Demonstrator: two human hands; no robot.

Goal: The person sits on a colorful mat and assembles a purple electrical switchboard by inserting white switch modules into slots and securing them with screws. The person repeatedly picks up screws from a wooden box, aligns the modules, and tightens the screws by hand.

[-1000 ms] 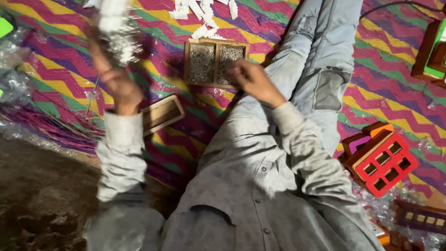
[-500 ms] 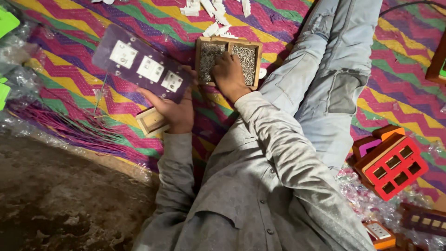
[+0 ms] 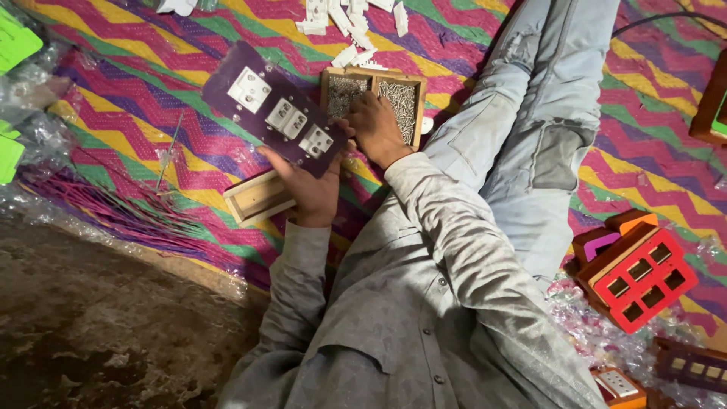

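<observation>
My left hand (image 3: 309,185) grips the near end of a dark purple switch plate (image 3: 274,108) that carries three white sockets and switches, tilted up over the mat. My right hand (image 3: 375,127) reaches into a small wooden tray (image 3: 374,95) with two compartments full of small metal screws; its fingers are curled in the left compartment, and whether they hold a screw is hidden. A wooden box frame (image 3: 259,198) lies on the mat just below my left hand.
I sit on a zigzag-patterned mat (image 3: 136,83), legs in grey trousers (image 3: 530,144) stretched out. White plastic parts (image 3: 348,23) lie beyond the tray. Red and orange boxes (image 3: 632,269) stand at right, purple wires (image 3: 98,208) and plastic wrap at left, bare ground (image 3: 98,333) below.
My left hand brought the purple plate down from a blurred raised position to beside the tray. My right hand moved from my lap onto the screw tray and stays there.
</observation>
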